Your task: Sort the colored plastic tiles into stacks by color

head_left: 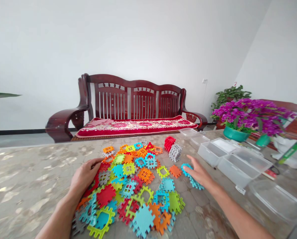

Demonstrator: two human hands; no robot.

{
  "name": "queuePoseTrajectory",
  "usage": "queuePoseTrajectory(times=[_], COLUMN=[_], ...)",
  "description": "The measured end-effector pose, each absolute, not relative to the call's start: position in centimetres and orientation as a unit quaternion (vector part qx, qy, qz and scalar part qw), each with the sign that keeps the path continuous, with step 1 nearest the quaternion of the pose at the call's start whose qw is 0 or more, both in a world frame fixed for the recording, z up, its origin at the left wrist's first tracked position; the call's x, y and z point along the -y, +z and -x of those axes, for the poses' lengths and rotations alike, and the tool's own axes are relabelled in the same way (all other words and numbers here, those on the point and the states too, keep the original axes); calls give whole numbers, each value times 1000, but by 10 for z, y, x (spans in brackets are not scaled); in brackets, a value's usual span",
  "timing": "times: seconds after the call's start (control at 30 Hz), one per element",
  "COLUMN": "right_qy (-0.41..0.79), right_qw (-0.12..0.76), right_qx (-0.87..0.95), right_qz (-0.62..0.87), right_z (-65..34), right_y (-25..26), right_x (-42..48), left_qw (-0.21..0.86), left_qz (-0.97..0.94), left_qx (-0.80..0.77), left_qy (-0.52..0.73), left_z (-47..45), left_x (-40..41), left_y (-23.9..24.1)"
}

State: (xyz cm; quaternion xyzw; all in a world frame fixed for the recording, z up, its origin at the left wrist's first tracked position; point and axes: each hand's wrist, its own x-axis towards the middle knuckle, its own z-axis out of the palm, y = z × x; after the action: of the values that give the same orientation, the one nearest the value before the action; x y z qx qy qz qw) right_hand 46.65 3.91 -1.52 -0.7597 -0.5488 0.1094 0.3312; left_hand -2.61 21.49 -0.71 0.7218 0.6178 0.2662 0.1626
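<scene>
The left hand (pixel 85 177) lies flat and open on the near-left edge of the heap of coloured tiles (pixel 138 186) spread on the worktop (pixel 26 179), gripping nothing. The right hand (pixel 199 172) rests palm-down, fingers out straight, on a short row of blue tiles (pixel 196 184) set apart to the right. It looks to me like colours are being pulled out of the heap, with a red stack (pixel 169 143) and a grey stack (pixel 175 152) standing just behind, near the clear boxes (pixel 210 152). Lifting the blue ones would call for the fingers to curl under their toothed edges.
</scene>
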Motion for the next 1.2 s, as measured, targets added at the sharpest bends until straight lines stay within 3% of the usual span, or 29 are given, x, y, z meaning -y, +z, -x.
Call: queuePoseTrajectory(times=[0.17,0.47,0.93,1.2], right_qy=[128,32,-35,23], right_qw=[345,227,245,218], right_qx=[477,452,419,359], right_qz=[798,862,874,907], right_z=[-464,-431,-452,-488], right_y=[-2,6,-7,3], right_x=[-86,-103,-111,-116], left_qw=[158,169,167,173], left_qz=[-722,-718,-723,-722], left_qx=[-614,-611,-611,-613], left_qy=[277,286,276,272], left_z=[26,26,27,28], left_x=[-215,-214,-216,-217], left_y=[-7,-7,-10,-10])
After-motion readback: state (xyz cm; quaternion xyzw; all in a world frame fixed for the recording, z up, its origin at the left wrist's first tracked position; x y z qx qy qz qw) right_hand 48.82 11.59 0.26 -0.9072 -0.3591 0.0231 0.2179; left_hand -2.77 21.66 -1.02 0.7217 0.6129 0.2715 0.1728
